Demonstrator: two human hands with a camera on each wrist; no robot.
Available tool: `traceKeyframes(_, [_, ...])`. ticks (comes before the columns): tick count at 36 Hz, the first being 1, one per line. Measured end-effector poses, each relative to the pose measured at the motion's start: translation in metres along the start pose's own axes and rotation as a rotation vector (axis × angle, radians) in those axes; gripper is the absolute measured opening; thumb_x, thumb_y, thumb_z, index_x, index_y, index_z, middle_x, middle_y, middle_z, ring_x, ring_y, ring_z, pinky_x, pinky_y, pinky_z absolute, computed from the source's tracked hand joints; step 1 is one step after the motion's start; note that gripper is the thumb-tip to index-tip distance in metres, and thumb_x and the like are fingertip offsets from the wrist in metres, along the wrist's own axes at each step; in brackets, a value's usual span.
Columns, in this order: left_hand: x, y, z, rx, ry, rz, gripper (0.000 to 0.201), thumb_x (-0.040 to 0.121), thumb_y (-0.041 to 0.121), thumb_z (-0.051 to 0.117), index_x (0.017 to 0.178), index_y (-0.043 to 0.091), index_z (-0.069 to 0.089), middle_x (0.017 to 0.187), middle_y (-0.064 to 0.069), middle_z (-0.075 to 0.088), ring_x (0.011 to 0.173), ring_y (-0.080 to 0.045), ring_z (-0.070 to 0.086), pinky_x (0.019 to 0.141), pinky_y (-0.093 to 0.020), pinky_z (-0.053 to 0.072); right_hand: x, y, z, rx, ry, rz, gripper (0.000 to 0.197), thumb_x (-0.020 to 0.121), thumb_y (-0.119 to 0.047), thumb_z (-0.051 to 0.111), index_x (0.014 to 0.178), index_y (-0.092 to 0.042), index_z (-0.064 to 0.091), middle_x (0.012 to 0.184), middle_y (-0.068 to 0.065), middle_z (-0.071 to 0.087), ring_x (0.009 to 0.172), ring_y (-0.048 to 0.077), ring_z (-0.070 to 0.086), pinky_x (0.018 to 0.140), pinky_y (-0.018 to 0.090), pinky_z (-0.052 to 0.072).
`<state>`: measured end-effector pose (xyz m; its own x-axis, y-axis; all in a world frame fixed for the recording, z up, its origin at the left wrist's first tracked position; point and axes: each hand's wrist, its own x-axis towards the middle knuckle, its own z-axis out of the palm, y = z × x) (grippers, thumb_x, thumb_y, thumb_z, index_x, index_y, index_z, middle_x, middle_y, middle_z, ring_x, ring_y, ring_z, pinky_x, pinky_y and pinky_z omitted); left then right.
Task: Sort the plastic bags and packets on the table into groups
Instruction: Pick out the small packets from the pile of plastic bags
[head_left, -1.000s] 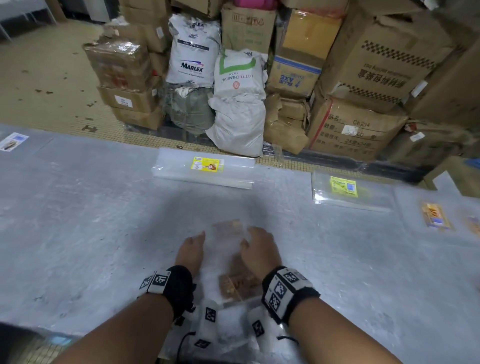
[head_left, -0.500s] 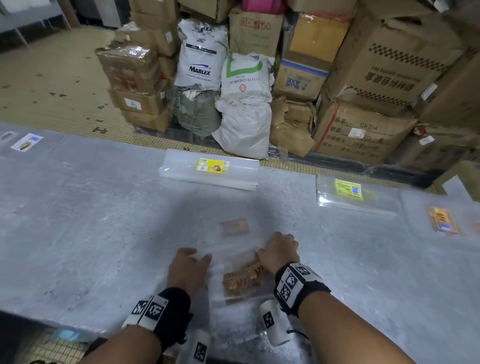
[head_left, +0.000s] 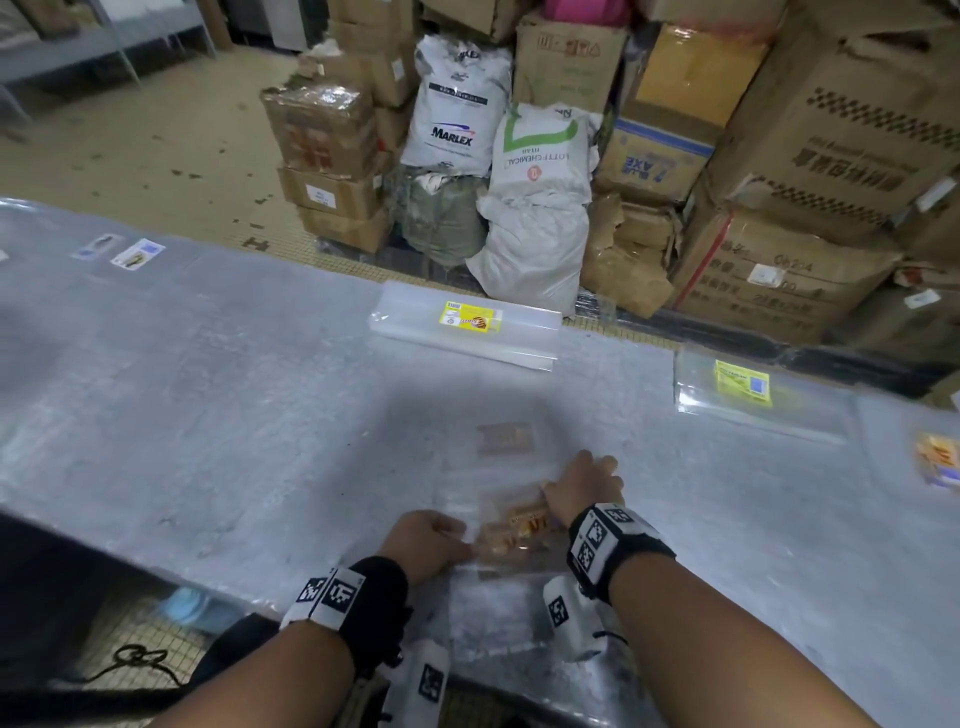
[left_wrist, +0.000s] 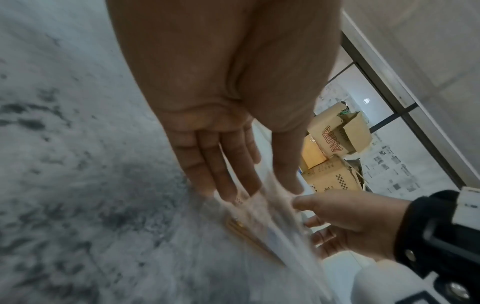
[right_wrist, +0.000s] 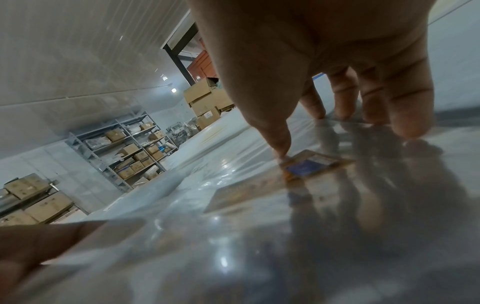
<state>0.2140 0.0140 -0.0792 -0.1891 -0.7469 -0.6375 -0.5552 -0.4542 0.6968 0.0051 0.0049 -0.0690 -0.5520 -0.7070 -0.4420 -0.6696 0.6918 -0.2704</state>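
At the near edge of the grey worktop (head_left: 208, 415), the left hand (head_left: 423, 540) pinches a clear packet (head_left: 511, 530) with an orange label, unreadable; the right hand (head_left: 582, 486) presses it with straight fingers; farther off lie yellow-labelled bags (head_left: 467, 325); beyond, a sack (head_left: 457, 119) reads "MARLEX".

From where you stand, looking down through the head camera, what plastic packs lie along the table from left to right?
Two small clear packets with picture labels → long clear bag stack with a yellow label → clear bags with an orange label under both hands → flat clear bag with a yellow-and-blue label → orange-labelled packet at the right edge.
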Motion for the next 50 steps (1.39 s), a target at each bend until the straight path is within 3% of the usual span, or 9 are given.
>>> traceKeyframes(3, [-0.003, -0.001, 0.002, -0.091, -0.083, 0.053, 0.038, 0.078, 0.006, 0.08, 0.112, 0.006, 0.063, 0.082, -0.006, 0.07, 0.07, -0.014, 0.066, 0.066, -0.024, 0.05, 0.001, 0.0, -0.001, -0.006, -0.009, 0.014, 0.052, 0.091, -0.039, 0.062, 0.13, -0.012, 0.042, 0.131, 0.013, 0.037, 0.115, 0.032, 0.049, 0.089, 0.041, 0.048])
traceKeyframes(9, [-0.022, -0.003, 0.002, 0.077, -0.21, 0.217, 0.084, 0.079, 0.019, 0.082, 0.143, 0.032, 0.03, 0.077, 0.006, 0.066, 0.075, -0.007, 0.065, 0.071, -0.017, 0.049, 0.002, 0.004, -0.002, 0.006, -0.019, 0.024, 0.05, 0.093, -0.039, 0.06, 0.13, -0.011, 0.042, 0.131, 0.014, 0.039, 0.114, 0.035, 0.052, 0.091, 0.043, 0.049])
traceKeyframes(17, [-0.036, 0.011, 0.006, -0.343, -0.193, 0.048, 0.067, 0.093, -0.002, 0.059, 0.146, 0.025, 0.029, 0.086, -0.019, 0.063, 0.047, -0.028, 0.062, 0.046, -0.037, 0.055, 0.002, 0.004, -0.009, -0.026, -0.07, -0.001, 0.054, 0.093, -0.039, 0.054, 0.136, -0.009, 0.038, 0.135, 0.014, 0.037, 0.118, 0.034, 0.051, 0.09, 0.041, 0.047])
traceKeyframes(22, [-0.029, 0.009, 0.004, -0.12, -0.121, -0.047, 0.067, 0.097, 0.015, 0.058, 0.152, 0.015, 0.021, 0.091, -0.016, 0.067, 0.058, -0.026, 0.067, 0.055, -0.038, 0.058, -0.003, 0.002, -0.006, -0.088, -0.065, -0.052, 0.055, 0.092, -0.043, 0.056, 0.135, -0.011, 0.042, 0.135, 0.013, 0.04, 0.118, 0.032, 0.051, 0.092, 0.04, 0.046])
traceKeyframes(27, [-0.017, 0.009, -0.002, 0.529, 0.112, 0.041, 0.046, 0.099, 0.037, 0.048, 0.137, 0.01, 0.046, 0.137, -0.013, 0.052, 0.12, -0.029, 0.053, 0.097, -0.031, 0.044, -0.01, -0.002, -0.001, -0.123, -0.058, -0.139, 0.047, 0.091, -0.038, 0.056, 0.13, -0.016, 0.047, 0.131, 0.013, 0.043, 0.118, 0.031, 0.048, 0.095, 0.04, 0.045])
traceKeyframes(35, [-0.001, 0.021, 0.004, 0.485, 0.133, -0.081, 0.051, 0.097, 0.039, 0.053, 0.127, -0.002, 0.051, 0.133, -0.019, 0.046, 0.096, -0.026, 0.057, 0.085, -0.03, 0.048, -0.012, -0.006, 0.003, -0.045, -0.009, 0.004, 0.052, 0.088, -0.036, 0.066, 0.128, -0.008, 0.047, 0.131, 0.014, 0.04, 0.117, 0.029, 0.044, 0.096, 0.038, 0.043])
traceKeyframes(40, [0.004, 0.028, 0.01, 0.321, 0.133, -0.064, 0.036, 0.092, 0.026, 0.06, 0.063, 0.011, 0.044, 0.069, -0.002, 0.05, 0.06, -0.015, 0.047, 0.054, -0.023, 0.038, -0.009, -0.018, 0.007, -0.019, -0.019, 0.066, 0.047, 0.089, -0.018, 0.063, 0.131, -0.006, 0.046, 0.134, 0.015, 0.041, 0.121, 0.03, 0.044, 0.099, 0.037, 0.044])
traceKeyframes(44, [0.001, 0.036, 0.014, 0.26, 0.102, -0.084, 0.032, 0.091, 0.025, 0.059, 0.064, 0.015, 0.048, 0.079, -0.007, 0.06, 0.077, -0.025, 0.06, 0.079, -0.035, 0.057, -0.007, -0.022, 0.009, -0.022, -0.037, 0.088, 0.046, 0.092, -0.017, 0.059, 0.134, -0.006, 0.041, 0.137, 0.016, 0.04, 0.124, 0.03, 0.042, 0.098, 0.037, 0.044])
traceKeyframes(50, [0.0, 0.039, 0.015, 0.204, 0.074, -0.091, 0.03, 0.094, 0.017, 0.055, 0.065, 0.013, 0.049, 0.067, -0.002, 0.055, 0.074, -0.024, 0.06, 0.076, -0.034, 0.059, -0.007, -0.026, 0.011, 0.034, -0.055, 0.103, 0.055, 0.091, -0.024, 0.063, 0.135, -0.007, 0.035, 0.139, 0.017, 0.038, 0.125, 0.032, 0.042, 0.098, 0.039, 0.044])
